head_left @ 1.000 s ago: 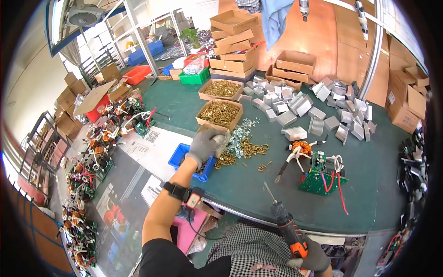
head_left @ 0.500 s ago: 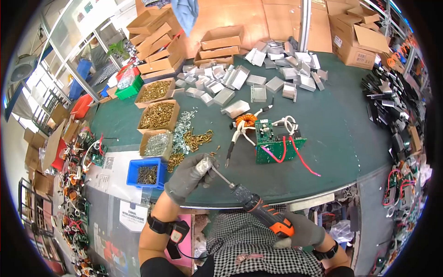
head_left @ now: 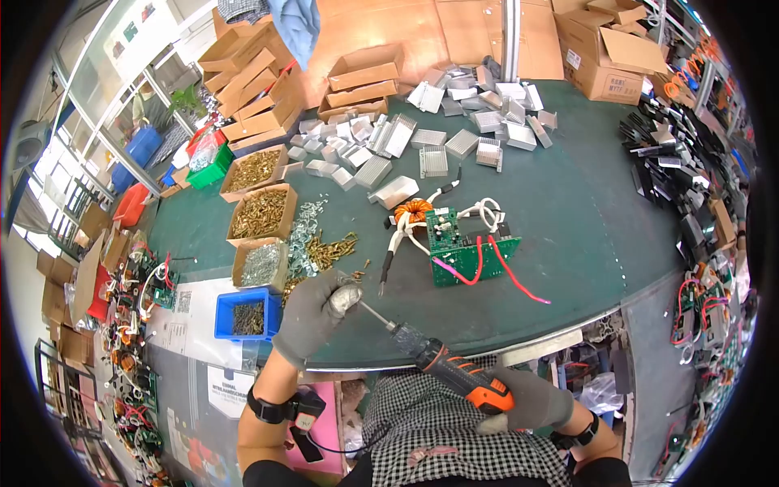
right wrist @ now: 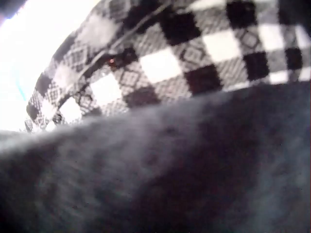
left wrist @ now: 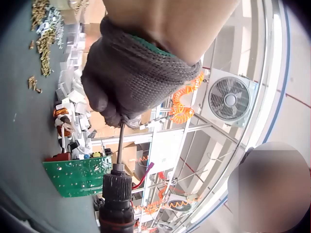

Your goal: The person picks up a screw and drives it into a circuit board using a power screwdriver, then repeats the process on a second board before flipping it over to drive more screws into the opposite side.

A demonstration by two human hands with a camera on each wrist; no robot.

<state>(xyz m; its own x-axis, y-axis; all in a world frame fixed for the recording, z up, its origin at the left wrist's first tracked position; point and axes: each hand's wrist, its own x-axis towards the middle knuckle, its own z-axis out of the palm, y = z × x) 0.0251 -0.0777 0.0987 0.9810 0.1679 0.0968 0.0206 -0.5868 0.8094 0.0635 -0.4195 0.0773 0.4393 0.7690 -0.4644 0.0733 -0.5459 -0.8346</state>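
My gloved left hand is at the table's front edge, its fingers curled round the tip of a long driver bit. The left wrist view shows the fingertips closed at the bit's end; anything small inside them is hidden. In my gloved right hand I grip an orange and black power screwdriver before my body, its bit slanting up to the left hand. The right wrist view has only grey glove and checked cloth. Beyond the tool stands a green circuit board with a copper coil.
At the left, a blue bin of dark screws stands before cardboard boxes of silver and brass fasteners. Loose brass screws lie beside them. Finned aluminium heat sinks are heaped at the back. Wired boards line the left side.
My left hand has come from the box of silver fasteners to the driver's bit. The screwdriver has swung toward that hand. The head view has turned right.
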